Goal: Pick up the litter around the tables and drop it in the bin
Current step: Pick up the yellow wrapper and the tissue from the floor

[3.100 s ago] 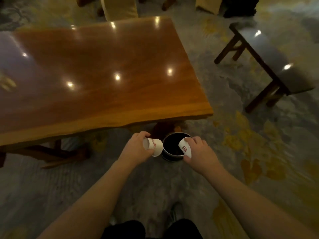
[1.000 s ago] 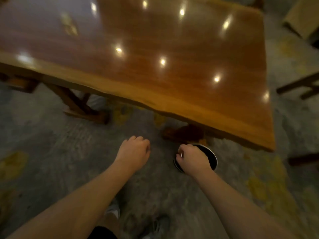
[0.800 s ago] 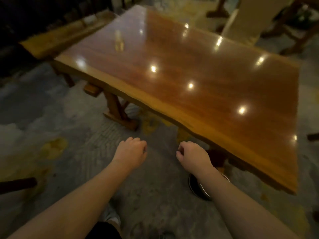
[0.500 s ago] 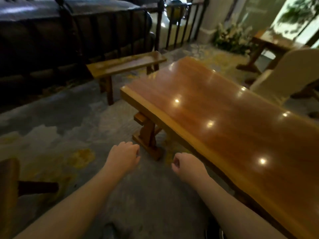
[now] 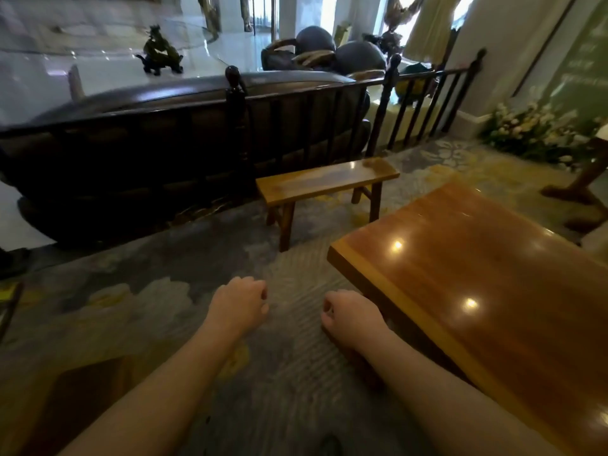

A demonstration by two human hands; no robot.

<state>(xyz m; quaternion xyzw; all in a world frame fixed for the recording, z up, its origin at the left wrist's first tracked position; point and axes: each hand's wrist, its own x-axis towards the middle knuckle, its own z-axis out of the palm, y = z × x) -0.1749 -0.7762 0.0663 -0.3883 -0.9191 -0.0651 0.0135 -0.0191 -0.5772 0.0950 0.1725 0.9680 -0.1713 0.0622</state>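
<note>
My left hand [image 5: 238, 304] and my right hand [image 5: 350, 315] are held out in front of me over the carpet, both loosely curled into fists with nothing in them. The right hand is just left of the near corner of the polished wooden table [image 5: 487, 284]. No litter and no bin show in this view.
A small wooden bench [image 5: 324, 182] stands ahead beside the table. Behind it runs a dark wooden railing [image 5: 237, 126]. A dark stool [image 5: 70, 399] sits at lower left. Flowers [image 5: 529, 130] and a table base [image 5: 582, 189] are at the right. Patterned carpet [image 5: 171, 278] lies between.
Both hands held paper cups over the bin 3 s ago; now they hold nothing. My view has swung up and left, away from the bin, toward the bench and railing.
</note>
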